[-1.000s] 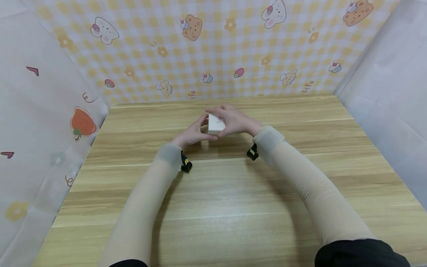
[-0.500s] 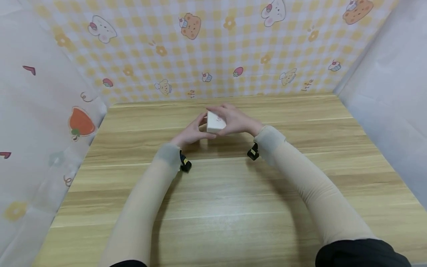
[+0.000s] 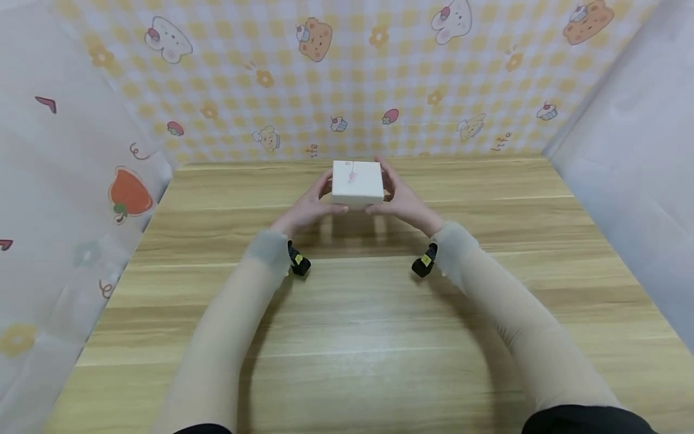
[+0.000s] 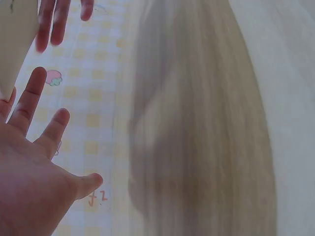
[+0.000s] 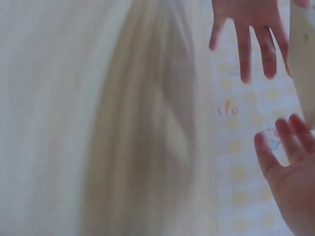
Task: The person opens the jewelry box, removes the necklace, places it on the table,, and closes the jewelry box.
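A small white box (image 3: 358, 181) with a pink print on its top is held between both hands, raised over the table. My left hand (image 3: 306, 212) grips its left side, thumb at the front lower edge and fingers behind. On the right side my right hand (image 3: 409, 208) holds it the same way, its fingers partly hidden behind the box. In the left wrist view, the box's pale side (image 4: 15, 39) shows at the upper left edge, above the spread fingers. The right wrist view shows the box (image 5: 302, 64) cut off at the right edge.
The wood-grain table (image 3: 347, 337) extends beneath the arms. A yellow checked backdrop (image 3: 368, 78) with cartoon prints rises behind it. White sheets stand at the left (image 3: 49, 181) and right (image 3: 629, 150). Small black wrist cameras (image 3: 300, 260) hang at the cuffs.
The box has turned so its wide top and front face show. My right hand has shifted rightward from over the box to its right side; the left hand has barely moved.
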`<act>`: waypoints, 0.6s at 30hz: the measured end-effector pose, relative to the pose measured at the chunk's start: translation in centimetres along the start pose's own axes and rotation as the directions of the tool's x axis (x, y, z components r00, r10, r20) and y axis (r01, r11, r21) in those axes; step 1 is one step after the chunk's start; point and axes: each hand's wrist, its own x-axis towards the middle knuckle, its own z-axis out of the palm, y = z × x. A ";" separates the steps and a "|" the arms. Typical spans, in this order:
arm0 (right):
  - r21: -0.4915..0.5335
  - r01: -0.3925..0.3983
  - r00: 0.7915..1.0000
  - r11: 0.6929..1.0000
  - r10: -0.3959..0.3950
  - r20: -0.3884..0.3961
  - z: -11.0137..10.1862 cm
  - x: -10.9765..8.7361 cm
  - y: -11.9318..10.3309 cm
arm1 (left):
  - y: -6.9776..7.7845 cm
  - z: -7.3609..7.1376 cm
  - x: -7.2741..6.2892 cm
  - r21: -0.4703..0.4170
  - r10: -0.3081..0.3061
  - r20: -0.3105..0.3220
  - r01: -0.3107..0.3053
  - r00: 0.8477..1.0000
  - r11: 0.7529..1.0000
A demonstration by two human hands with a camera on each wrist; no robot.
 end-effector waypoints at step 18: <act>0.253 0.033 0.997 0.967 -0.015 -0.072 1.2 -0.7 1.0 | 0.2 1.0 -0.1 -0.019 -0.001 0.001 0.001 1.000 1.000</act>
